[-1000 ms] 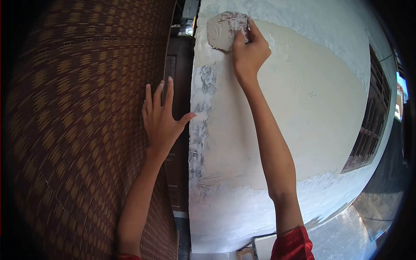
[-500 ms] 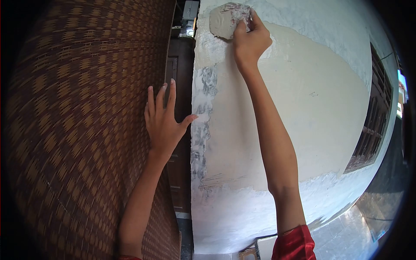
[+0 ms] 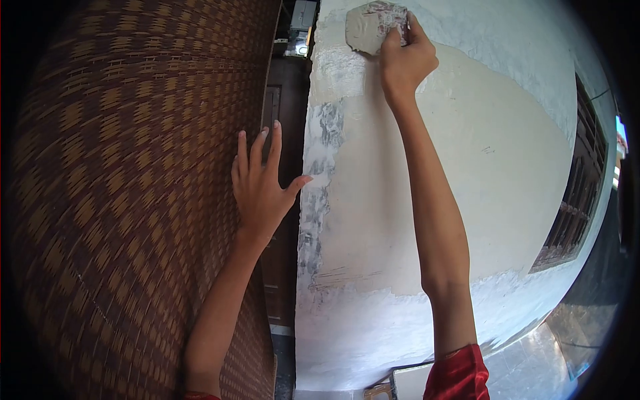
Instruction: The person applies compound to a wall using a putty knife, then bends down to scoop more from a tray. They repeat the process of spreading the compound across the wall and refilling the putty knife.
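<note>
My right hand (image 3: 408, 61) is closed on a flat, putty-smeared scraper (image 3: 373, 28) with an angular outline, at the top of the wall. The scraper lies against or very near the wall (image 3: 453, 167), which carries a large cream patch over rougher whitish plaster. My left hand (image 3: 261, 190) has its fingers spread and holds nothing. Its thumb tip is near the wall's left edge; whether it touches cannot be told.
A brown woven panel (image 3: 133, 173) fills the left side. Behind the gap is a dark door (image 3: 283, 107). At the right stands a barred window (image 3: 573, 193). A framed board (image 3: 410, 383) is low at the bottom.
The wall and both my hands appear slightly farther right in the view. My right hand keeps its hold on the scraper, and my left hand stays spread.
</note>
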Motion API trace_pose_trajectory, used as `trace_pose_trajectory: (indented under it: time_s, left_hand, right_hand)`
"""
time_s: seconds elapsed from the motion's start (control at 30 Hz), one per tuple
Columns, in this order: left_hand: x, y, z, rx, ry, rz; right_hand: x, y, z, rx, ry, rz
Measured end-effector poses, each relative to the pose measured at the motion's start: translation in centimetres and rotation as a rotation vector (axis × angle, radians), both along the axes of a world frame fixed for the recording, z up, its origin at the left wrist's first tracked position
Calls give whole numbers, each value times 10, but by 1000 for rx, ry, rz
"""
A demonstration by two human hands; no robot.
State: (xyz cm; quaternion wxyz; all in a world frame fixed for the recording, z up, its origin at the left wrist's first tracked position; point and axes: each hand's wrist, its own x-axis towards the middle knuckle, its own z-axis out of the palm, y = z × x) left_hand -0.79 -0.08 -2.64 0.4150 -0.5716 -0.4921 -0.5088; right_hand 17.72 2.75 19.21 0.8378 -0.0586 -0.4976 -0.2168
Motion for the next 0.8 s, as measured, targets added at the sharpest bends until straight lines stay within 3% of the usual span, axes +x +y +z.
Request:
trace_pose_trajectory:
  time_s: [0.13, 0.17, 0.27, 0.37, 0.47, 0.5, 0.6, 0.7, 0.8]
  left_hand:
    - [-1, 2, 0, 5, 5, 9]
    - [-1, 1, -1, 2, 9, 6]
    - [-1, -2, 1, -6, 11, 2]
    - [0, 0, -1, 2, -8, 6]
    - [1, -1, -1, -5, -5, -14]
    - [0, 0, -1, -1, -7, -10]
    - [0, -2, 0, 1, -2, -12]
    - [-1, -2, 0, 3, 0, -22]
    - [-1, 0, -1, 8, -10, -28]
  right_hand:
    - [-9, -11, 5, 9, -23, 92]
    - [-17, -11, 3, -87, -6, -5]
    - [-20, 12, 7, -10, -44, -110]
    - [0, 7, 8, 8, 54, -25]
    - [-5, -14, 7, -112, 45, -30]
    - [-14, -12, 5, -19, 1, -23]
    - [-25, 5, 6, -61, -70, -103]
    - [7, 5, 5, -104, 28, -148]
    - [43, -14, 5, -151, 122, -15]
